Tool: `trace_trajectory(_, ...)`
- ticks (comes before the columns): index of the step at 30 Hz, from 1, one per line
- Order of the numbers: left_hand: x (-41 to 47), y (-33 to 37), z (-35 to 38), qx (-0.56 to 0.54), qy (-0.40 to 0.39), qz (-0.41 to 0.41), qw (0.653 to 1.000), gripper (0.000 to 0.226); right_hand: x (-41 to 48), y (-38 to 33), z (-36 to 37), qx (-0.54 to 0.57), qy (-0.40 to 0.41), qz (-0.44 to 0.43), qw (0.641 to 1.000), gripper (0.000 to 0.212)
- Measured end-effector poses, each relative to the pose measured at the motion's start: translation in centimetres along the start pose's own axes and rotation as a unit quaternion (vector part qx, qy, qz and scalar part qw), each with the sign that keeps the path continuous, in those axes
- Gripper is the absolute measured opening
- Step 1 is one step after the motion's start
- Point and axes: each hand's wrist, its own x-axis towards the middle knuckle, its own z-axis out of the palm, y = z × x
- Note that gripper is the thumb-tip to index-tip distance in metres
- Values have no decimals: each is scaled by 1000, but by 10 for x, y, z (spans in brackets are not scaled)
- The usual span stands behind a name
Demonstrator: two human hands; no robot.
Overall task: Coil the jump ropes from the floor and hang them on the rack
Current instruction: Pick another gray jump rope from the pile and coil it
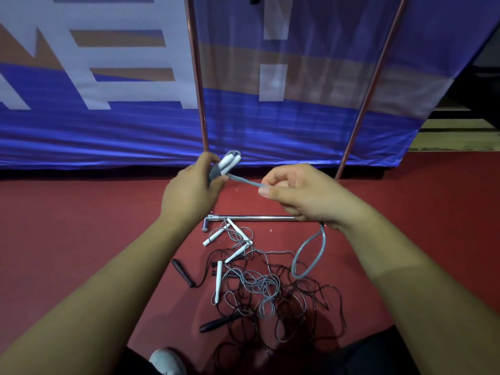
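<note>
While the grey jump rope, wound in tight ribbed turns round its two smooth white handles, is being gripped in the curled left hand, a taut stretch of rubbery cord is being pinched between thumb and fingers of the right hand, with one slack loop hanging below. On the matte red floor, a tangled pile of thin grey and black ropes is being seen beside the rack's chrome base bar, with four loose white handles and two black handles being counted. Two coppery uprights are standing behind.
</note>
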Motion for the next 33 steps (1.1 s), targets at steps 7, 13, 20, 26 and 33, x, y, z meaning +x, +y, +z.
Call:
trace_trajectory(7, -21, 17, 18, 159, -156, 113, 968, 42, 2, 1, -5, 12, 70, -24, 997, 14)
trace_trajectory(13, -31, 30, 28, 147, -184, 139, 962, 66, 4, 7, -13, 53, 109, -4, 993, 15)
trace_trajectory(20, -32, 31, 22, 29, -214, 176, 960, 45, 14, 23, -22, -78, 173, -22, 982, 24)
trace_trajectory(26, -31, 39, 8, -334, -197, 66, 919, 15, 17, 34, -24, -106, 132, -15, 986, 23)
trace_trajectory(33, -22, 40, -3, -462, -165, -34, 871, 35, 15, 37, -22, -162, 67, -11, 984, 6)
